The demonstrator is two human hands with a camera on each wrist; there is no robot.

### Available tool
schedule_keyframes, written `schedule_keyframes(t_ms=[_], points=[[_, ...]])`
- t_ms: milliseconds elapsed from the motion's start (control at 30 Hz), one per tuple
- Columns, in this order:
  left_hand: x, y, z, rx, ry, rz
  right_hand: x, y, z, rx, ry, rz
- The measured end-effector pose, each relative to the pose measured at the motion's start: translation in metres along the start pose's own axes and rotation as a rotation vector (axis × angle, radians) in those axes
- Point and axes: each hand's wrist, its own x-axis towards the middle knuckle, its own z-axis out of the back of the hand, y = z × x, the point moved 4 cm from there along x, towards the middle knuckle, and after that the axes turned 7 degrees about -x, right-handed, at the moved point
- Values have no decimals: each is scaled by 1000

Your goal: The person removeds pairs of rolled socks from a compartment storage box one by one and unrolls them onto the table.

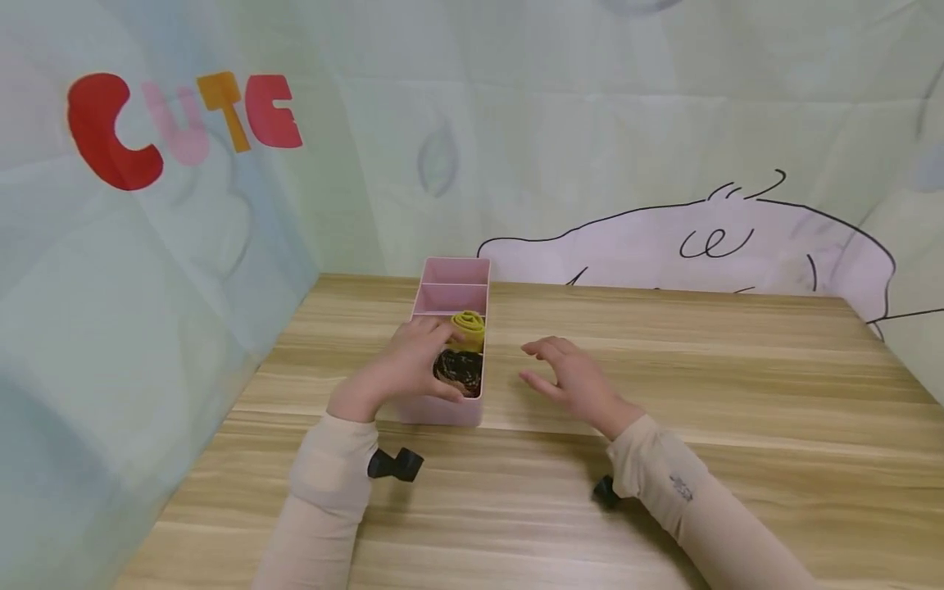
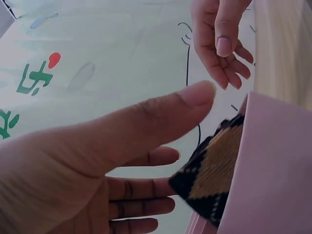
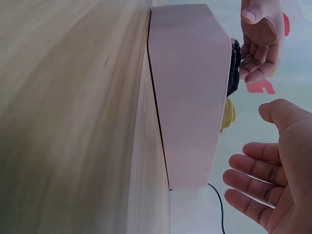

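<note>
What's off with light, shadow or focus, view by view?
Head: pale sheen on the tabletop toward the bottom edge, soft dark shadow beside the right sleeve; left wrist: backdrop bright and washed out; right wrist: nearest wood grain blurred, scene turned sideways, pink box edges fairly crisp.

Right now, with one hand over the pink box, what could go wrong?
The left hand might snag the dark roll, which pokes above the rim of the box, and pull it loose. Its fingers are also close to the yellow roll, so that one could get nudged. And the right hand isn't holding the box, so a bump could perhaps slide it.
</note>
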Motion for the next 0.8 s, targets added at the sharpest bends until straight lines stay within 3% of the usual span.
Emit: schedule_keyframes(t_ms=[133, 500, 800], points=[[-4, 8, 3, 1, 23, 20, 4, 6, -3, 16, -12, 20], [-14, 24, 8, 8, 77, 151, 19, 23, -2, 46, -11, 66], [-16, 31, 11, 45, 105, 181, 35, 37, -8, 33, 36, 111]])
